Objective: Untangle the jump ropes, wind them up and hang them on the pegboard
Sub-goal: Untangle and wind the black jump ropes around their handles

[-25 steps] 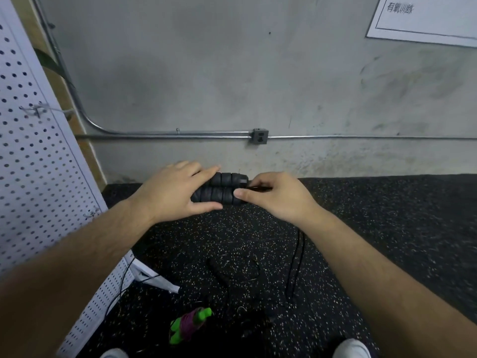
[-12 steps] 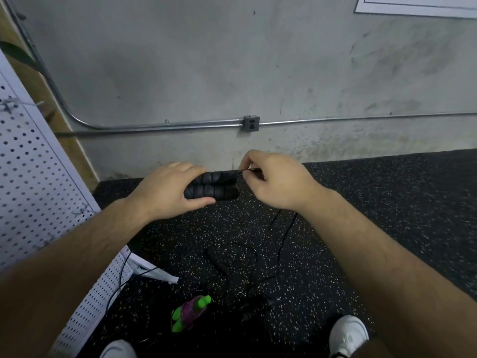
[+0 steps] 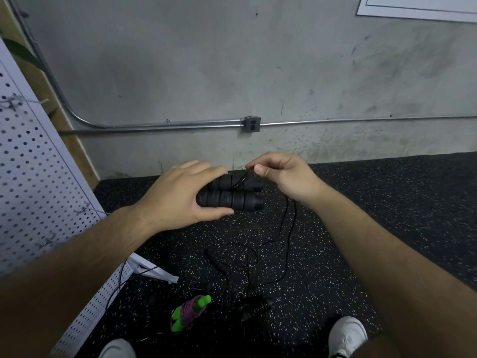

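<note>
Bare grey concrete wall (image 3: 232, 60) fills the upper half of the view, with a metal conduit (image 3: 180, 123) running across it and a small grey junction box (image 3: 251, 124) mounted on the pipe just above the middle. A white sheet (image 3: 418, 7) is partly visible at 1 o'clock, its print too small to read. A white pegboard (image 3: 31, 177) leans along the edge from 9 to 7 o'clock, carrying a few wire hooks (image 3: 15, 103). Below the wall lies a black rubber floor (image 3: 387, 215) flecked with pale specks. At the centre, both hands are raised in front of the wall's base. The left hand (image 3: 178, 195) grips a pair of black handles (image 3: 237, 195) held side by side and lying level, fingers over the top and thumb underneath, with the handle ends sticking out toward 3 o'clock. The right hand (image 3: 284, 177), just beside those ends, pinches a thin black cord (image 3: 289, 220) between thumb and forefinger, the other fingers curled. The cord crosses the upper handle, then hangs from the right hand down to the floor, where it lies in loose loops toward 6 o'clock. Among the loops lies a loose black handle (image 3: 218, 262), and near it a dark bundle (image 3: 254, 304) whose make-up I cannot tell. At 7 o'clock on the floor sits a green and purple jump rope (image 3: 191, 307), its purple cord wound around bright green handles. Two white shoes (image 3: 347, 334) show along the bottom edge, at 5 and 7 o'clock.
</note>
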